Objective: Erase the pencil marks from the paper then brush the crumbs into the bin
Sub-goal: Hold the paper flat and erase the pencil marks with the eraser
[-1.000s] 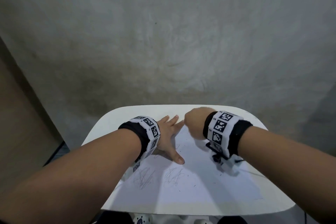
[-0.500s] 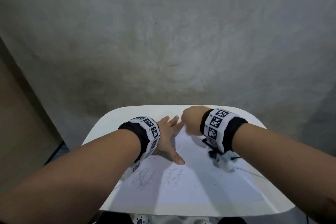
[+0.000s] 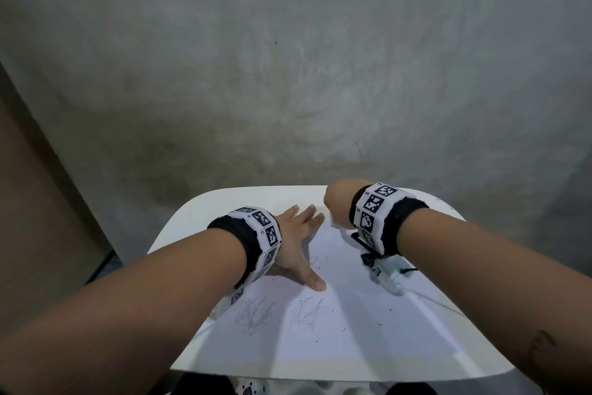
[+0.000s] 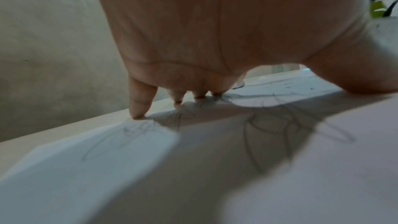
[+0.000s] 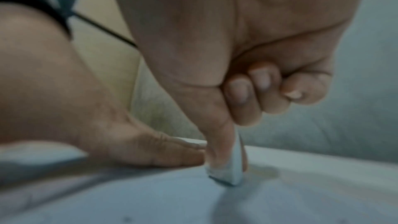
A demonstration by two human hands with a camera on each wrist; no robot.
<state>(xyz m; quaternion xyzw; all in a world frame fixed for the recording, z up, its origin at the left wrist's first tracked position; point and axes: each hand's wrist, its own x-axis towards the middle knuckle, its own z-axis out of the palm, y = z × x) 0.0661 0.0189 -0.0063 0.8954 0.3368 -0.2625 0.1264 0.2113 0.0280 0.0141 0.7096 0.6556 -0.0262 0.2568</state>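
At the left, the left hand (image 3: 296, 239) lies flat with fingers spread, pressing the paper (image 3: 352, 340) onto the white counter (image 3: 205, 208); it has not shifted over the last second. Just near of its thumb sit two pencil scribbles (image 3: 256, 314), untouched. Dark eraser crumbs (image 3: 336, 255) are scattered across the middle of the sheet. To the right, at the paper's far edge, the right hand (image 3: 338, 204) is clenched around a small white eraser (image 5: 229, 175), pinched between thumb and forefinger with its tip on the sheet. That hand has slid a little further right and away during the last second, so I judge the rubbing is mid-stroke at the far marks. The near scribbles remain, and no bin is in view.
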